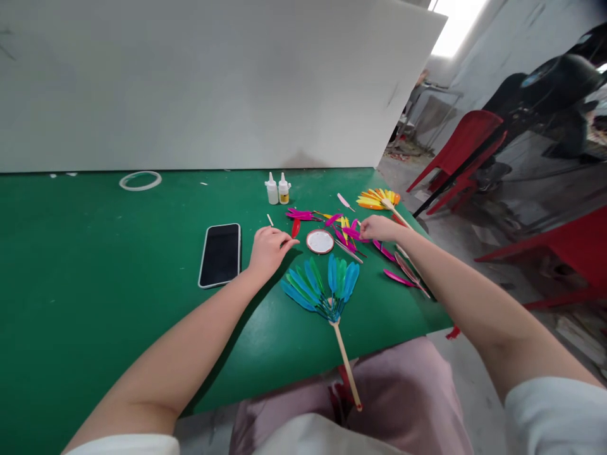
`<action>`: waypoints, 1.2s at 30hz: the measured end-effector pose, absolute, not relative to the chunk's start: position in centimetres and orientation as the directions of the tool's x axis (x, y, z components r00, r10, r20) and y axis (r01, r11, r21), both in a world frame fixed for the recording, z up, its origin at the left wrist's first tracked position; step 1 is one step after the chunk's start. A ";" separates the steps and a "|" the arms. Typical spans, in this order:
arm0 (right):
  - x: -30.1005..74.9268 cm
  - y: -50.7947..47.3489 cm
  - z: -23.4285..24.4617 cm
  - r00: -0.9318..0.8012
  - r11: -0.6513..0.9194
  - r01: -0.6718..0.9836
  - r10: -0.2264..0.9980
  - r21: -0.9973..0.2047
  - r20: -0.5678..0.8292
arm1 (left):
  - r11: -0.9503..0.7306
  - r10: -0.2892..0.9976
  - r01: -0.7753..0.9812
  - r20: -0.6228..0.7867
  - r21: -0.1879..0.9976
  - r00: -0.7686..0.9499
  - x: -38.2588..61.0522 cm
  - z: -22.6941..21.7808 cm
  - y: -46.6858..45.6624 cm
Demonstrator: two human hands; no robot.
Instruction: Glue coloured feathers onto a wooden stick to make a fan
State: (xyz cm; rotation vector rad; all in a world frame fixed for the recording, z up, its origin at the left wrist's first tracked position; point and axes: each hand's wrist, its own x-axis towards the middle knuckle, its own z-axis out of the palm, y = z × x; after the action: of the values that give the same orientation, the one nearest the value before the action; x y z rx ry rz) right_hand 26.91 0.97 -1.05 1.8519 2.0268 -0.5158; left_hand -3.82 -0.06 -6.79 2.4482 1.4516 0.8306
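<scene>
A feather fan (332, 291) with blue and green feathers lies in front of me, its wooden handle reaching over the table's front edge. My left hand (271, 251) hovers to the left of a small round white dish (320, 242); its thumb is stretched out and nothing shows in it. Close to its fingertips is a red feather (296, 228). Over the scattered feathers on the right, my right hand (380, 229) has its fingers pinched at a magenta feather (351, 234). More magenta feathers (303, 215) and a few yellow ones lie around the dish.
Two small white glue bottles (277, 189) stand behind the dish. A yellow-orange feather fan (378, 200) lies at the table's right edge. To the left are a phone (220, 255) and a white ring (140, 181). A white board (199, 82) rises at the back; red chairs (467, 148) stand beyond.
</scene>
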 end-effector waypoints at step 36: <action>21.5 -12.5 3.7 -0.273 0.253 0.943 0.960 -0.214 -0.068 | 0.174 0.735 0.397 -0.387 0.901 0.557 2.5 -3.0 -4.8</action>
State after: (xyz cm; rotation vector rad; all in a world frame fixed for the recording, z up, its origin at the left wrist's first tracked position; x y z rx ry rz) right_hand 21.49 -12.48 3.67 1.9375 2.5460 -0.3420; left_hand 2.45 -4.82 -3.04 1.4444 1.0356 0.3138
